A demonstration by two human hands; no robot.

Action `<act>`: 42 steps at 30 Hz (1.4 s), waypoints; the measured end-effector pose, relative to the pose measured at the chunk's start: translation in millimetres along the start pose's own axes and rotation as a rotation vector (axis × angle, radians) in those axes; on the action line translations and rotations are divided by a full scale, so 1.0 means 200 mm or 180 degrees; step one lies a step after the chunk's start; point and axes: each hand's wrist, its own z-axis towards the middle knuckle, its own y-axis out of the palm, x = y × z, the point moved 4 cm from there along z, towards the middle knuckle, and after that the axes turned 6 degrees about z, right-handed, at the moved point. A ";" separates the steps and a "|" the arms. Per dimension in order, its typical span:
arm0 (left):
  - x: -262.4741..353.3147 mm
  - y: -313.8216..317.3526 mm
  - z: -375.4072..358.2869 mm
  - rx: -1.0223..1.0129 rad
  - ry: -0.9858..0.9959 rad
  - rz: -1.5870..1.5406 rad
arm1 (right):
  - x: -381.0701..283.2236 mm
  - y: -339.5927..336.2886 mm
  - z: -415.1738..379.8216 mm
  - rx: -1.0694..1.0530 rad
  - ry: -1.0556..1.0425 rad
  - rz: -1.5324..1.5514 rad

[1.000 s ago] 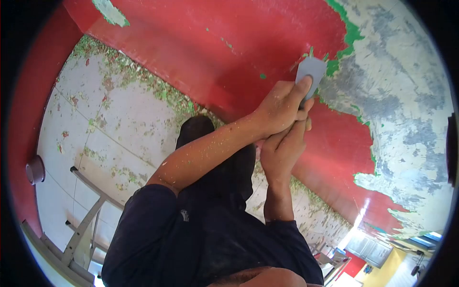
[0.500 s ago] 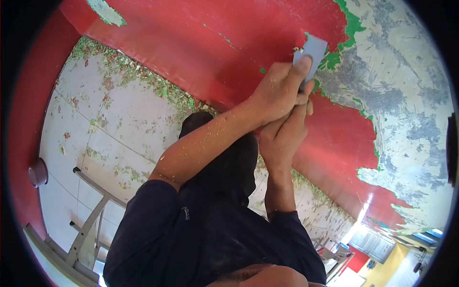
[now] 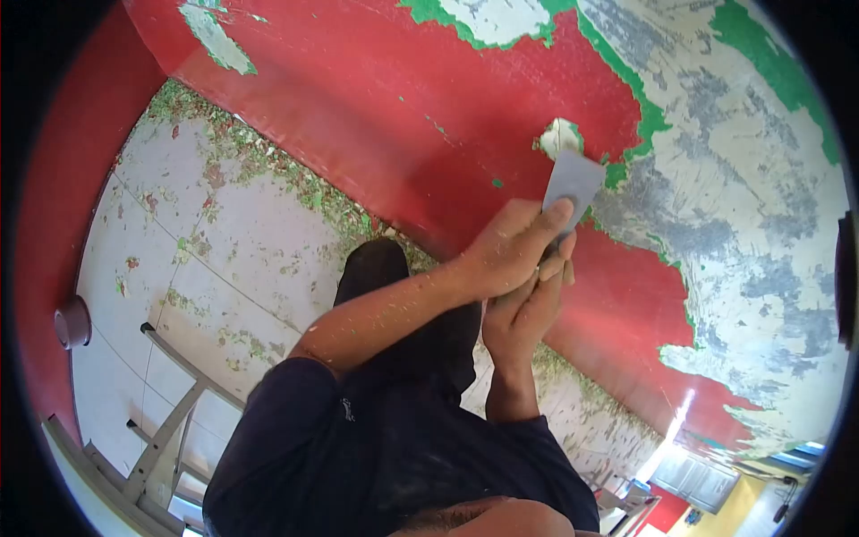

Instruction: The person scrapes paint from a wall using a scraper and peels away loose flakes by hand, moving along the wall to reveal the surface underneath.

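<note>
A scraper (image 3: pixel 574 177) with a wide grey blade points up at the wall, held in both hands. My left hand (image 3: pixel 512 246) is closed round it at the base of the blade, thumb pressed on the flat. Just below, my right hand (image 3: pixel 526 313) is wrapped round the lower end, where the handle is mostly hidden by fingers. Beyond the blade edge, a small pale bare patch (image 3: pixel 561 136) shows in the red painted wall (image 3: pixel 501 98). To its right spreads a large stripped area (image 3: pixel 716 215) of white and grey, rimmed with green paint.
Paint flakes (image 3: pixel 313 192) litter the tiled floor (image 3: pixel 242 259) along the wall's foot. A metal ladder or stand (image 3: pixel 170 430) is at lower left, near a brownish round container (image 3: pixel 73 322). My knee (image 3: pixel 380 268) is close to the wall. Furniture stands at far lower right.
The scraper and both hands have drawn back toward my body, lower in view. The pale patch beyond the blade is now larger and uncovered. The view has shifted slightly, showing more wall above.
</note>
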 end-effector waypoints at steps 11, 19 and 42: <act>-0.09 0.03 0.01 0.0234 -0.0224 0.0007 | 0.03 -0.08 -0.04 -0.0169 -0.0521 -0.0281; -0.06 0.03 0.06 0.0400 -0.0574 0.0307 | 0.00 -0.04 0.04 0.0434 -0.0501 -0.0252; -0.09 0.30 0.28 -0.0907 0.0710 -0.2618 | -0.28 -0.39 0.24 0.0011 -0.1111 -0.2401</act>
